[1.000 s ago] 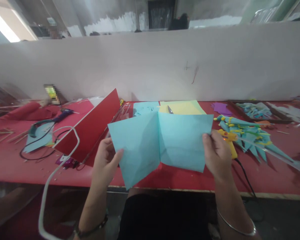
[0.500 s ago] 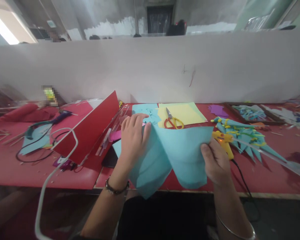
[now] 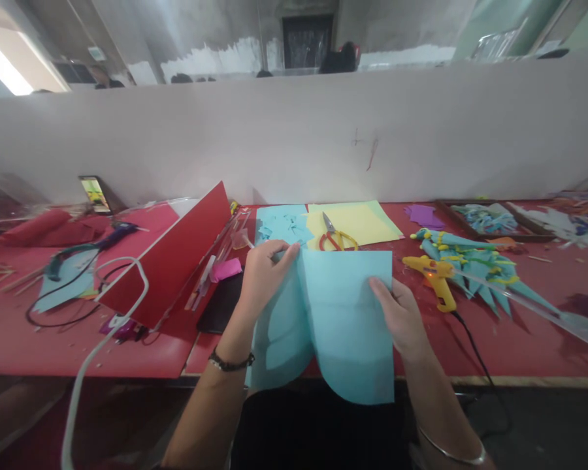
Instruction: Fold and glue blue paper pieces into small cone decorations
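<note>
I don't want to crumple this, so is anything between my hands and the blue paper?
Nothing visible: your left hand grasps the blue paper at its top, near the crease, and your right hand holds its right edge. The scissors lie beyond the top edge; the yellow glue gun lies to the right of your right hand.

No wording, number or brand legible. White partition along far edge of worktop: small cross-like mark, reddish-brown streak just right of it; neither reads as a letter. Phone propped near far edge, left part: screen lit, content too small to read. Purple object toward near edge, left: pale patch, unreadable. Small pale plate beyond partition, upper left: blurred.
</note>
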`<state>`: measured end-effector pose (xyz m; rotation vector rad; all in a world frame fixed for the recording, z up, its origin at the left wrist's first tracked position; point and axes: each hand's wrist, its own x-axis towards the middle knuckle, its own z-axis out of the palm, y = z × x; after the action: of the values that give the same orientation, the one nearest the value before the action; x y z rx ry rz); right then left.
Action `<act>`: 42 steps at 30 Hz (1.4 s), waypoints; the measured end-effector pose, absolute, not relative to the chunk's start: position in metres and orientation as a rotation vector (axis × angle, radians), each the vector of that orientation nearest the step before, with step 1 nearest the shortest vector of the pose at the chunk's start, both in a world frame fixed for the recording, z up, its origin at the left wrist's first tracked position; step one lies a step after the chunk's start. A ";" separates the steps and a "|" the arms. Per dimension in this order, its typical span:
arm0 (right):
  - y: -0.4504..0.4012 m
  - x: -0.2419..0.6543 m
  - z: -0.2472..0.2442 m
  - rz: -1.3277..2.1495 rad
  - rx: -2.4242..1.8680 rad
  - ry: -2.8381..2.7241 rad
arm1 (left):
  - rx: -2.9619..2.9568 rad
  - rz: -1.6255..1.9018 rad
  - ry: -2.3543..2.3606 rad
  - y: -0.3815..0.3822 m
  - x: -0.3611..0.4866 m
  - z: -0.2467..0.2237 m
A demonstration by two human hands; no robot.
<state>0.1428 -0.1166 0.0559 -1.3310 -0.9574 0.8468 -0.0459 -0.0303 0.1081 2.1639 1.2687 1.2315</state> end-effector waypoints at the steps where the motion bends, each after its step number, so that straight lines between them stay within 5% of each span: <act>1: -0.116 0.142 0.056 0.820 -1.364 -0.958 | 2.159 1.229 1.266 -0.030 -0.047 0.108; 42: -0.117 0.147 0.043 0.611 -1.576 -1.019 | 2.069 1.283 1.360 -0.021 -0.066 0.088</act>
<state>0.1465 -0.1167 0.0426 -1.5764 -1.0186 0.6114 -0.0659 -0.0206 0.0878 2.0693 1.3601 1.2835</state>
